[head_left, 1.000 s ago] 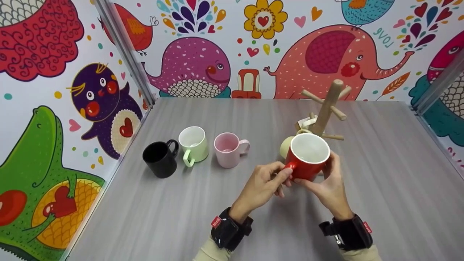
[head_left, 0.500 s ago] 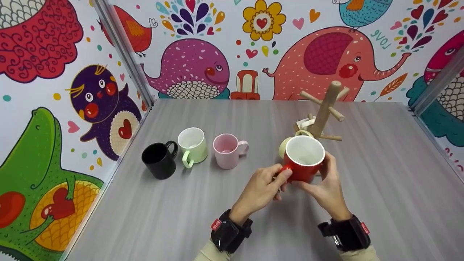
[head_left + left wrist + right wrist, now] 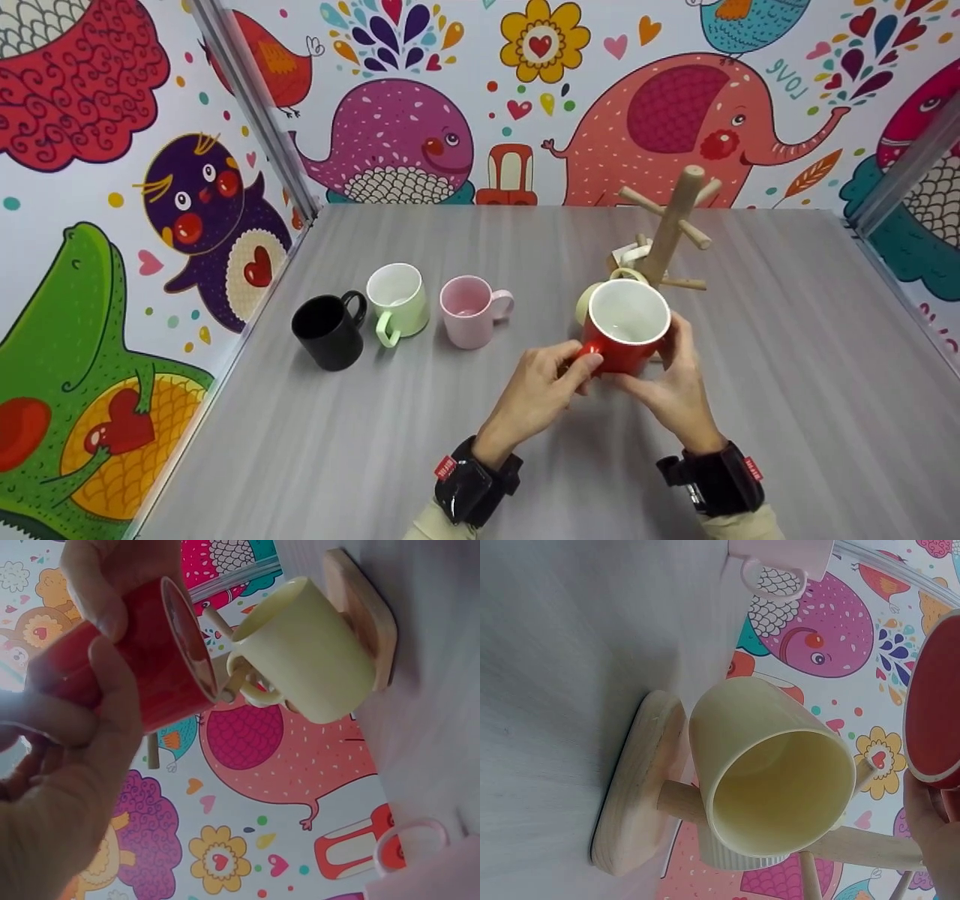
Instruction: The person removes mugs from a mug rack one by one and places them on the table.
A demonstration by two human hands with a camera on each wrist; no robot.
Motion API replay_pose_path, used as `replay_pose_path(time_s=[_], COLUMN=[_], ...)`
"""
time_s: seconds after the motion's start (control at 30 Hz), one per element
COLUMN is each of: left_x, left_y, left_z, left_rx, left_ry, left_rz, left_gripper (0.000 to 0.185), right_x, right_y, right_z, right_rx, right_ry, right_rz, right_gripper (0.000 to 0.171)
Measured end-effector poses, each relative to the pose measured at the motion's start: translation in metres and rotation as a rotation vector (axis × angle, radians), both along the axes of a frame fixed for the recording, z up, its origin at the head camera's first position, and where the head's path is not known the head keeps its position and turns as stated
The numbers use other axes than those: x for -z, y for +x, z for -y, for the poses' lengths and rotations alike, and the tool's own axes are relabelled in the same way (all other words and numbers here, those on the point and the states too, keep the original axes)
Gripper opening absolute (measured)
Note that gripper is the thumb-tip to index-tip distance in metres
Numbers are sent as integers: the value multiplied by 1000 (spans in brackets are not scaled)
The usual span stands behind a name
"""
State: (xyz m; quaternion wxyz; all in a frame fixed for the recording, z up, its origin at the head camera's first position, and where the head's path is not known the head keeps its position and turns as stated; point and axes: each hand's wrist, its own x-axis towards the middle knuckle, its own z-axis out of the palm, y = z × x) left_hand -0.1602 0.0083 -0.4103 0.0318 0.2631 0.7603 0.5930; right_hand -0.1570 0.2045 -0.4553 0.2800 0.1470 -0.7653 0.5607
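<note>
Both hands hold a red mug [image 3: 622, 355] with a white inside, mouth up and tipped toward the head camera. My left hand [image 3: 534, 394] pinches its handle between thumb and fingers. My right hand [image 3: 681, 388] grips the body from the right, thumb low on the near side. Just beyond stands a wooden mug tree [image 3: 673, 229]. On one of its pegs a pale yellow mug [image 3: 315, 660] hangs by its handle, largely hidden behind the red mug in the head view. A white ribbed mug [image 3: 731, 851] shows behind the yellow one in the right wrist view.
To the left on the grey table [image 3: 360, 450] stand a pink mug [image 3: 466, 322], a light green mug [image 3: 406, 311] and a black mug [image 3: 328, 341], all upright. Patterned panels [image 3: 540, 112] close off the back and sides. Bare pegs [image 3: 694, 234] stick out from the tree's upper post.
The red mug has shifted slightly left with both hands and then almost stopped. Both grips on it stay the same, and the standing mugs have not moved.
</note>
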Motion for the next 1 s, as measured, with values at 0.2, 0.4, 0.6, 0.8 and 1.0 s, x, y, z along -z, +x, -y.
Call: replay_pose_path(time_s=[0.2,0.4,0.6,0.8,1.0], left_x=[1,0,-1,1,0], left_y=[0,-1,-3,-3,-2], left_z=[-1,-2,3,6,11], left_rx=[-24,-37,-96,-118,-135], left_ry=[0,6,26,14,7], left_rz=[-41,-43,-19,-1,-8], left_gripper=[30,31,30,31,30], right_x=[-1,-5,-15,-19,-18], right_y=[-1,0,-5,-10,-15], right_z=[0,-3,-15,-27,-33], right_rx=[-6,-22,-122,-54,27], right_ry=[-1,12,-101,-74,-28], right_rz=[-10,13,-34,-50,-10], right_gripper=[94,94,84,70,60])
